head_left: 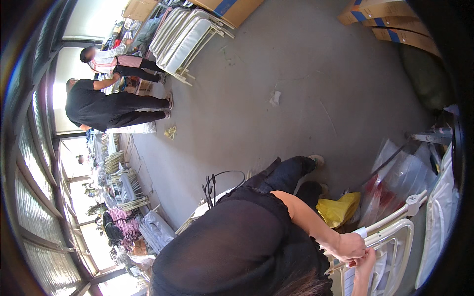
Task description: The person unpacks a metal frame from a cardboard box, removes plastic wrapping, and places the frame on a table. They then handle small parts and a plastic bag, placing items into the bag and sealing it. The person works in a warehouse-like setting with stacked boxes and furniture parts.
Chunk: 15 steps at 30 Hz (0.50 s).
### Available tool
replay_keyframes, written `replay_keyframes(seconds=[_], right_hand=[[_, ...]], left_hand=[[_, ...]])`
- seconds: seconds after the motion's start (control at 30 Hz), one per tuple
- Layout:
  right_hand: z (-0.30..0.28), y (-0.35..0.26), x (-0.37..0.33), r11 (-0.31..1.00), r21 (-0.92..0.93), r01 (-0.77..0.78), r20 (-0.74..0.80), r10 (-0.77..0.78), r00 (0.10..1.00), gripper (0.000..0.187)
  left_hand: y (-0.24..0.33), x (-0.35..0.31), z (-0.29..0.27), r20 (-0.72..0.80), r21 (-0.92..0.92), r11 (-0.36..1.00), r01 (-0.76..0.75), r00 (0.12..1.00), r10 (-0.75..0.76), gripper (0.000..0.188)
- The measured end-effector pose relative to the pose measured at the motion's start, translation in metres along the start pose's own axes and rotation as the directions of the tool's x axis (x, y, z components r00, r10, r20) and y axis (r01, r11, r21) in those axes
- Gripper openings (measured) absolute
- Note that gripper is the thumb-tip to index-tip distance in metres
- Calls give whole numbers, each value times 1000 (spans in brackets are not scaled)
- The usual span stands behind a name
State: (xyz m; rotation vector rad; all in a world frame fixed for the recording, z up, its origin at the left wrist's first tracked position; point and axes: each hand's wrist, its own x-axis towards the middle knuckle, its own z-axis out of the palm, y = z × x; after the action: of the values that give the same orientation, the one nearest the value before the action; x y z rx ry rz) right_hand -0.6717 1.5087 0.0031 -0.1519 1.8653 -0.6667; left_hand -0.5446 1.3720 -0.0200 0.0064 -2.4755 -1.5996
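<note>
My left hand (348, 246) and my right hand (365, 260) meet at the lower right, fingers closed and pressed together. Whatever lies between the fingertips is too small to make out. Both are close beside a cream tubular metal frame (411, 239), which looks like part of a folding chair. Pale fabric or padding (380, 269) shows behind its tubes. Above the hands, a cream bar with a bracket (414, 203) runs across, and a white piece (362, 232) sits on it near my left wrist. My left arm reaches across; only the lower right forearm shows.
A yellow bag (338, 209) and clear plastic bags (395, 170) lie near my feet. White padded panels (439, 217) lean at the right. Folding chairs (185, 39) stand stacked at upper left, near two people (116, 106). Cardboard boxes (390, 22) and a green sack (419, 76) occupy the upper right.
</note>
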Motion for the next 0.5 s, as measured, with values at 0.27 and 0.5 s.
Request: replay_keyframes(seconds=[0.27,0.5], right_hand=[[10,1,-1,973,227,-39,-72,57,996,15],[41,-12,-23,603,797,22,-213,247,945,14]], left_hand=[[8,8,-39,74,-323,906,272,962,-262,16],[22,14,-11,297,-374,900,224,948,-113,22]])
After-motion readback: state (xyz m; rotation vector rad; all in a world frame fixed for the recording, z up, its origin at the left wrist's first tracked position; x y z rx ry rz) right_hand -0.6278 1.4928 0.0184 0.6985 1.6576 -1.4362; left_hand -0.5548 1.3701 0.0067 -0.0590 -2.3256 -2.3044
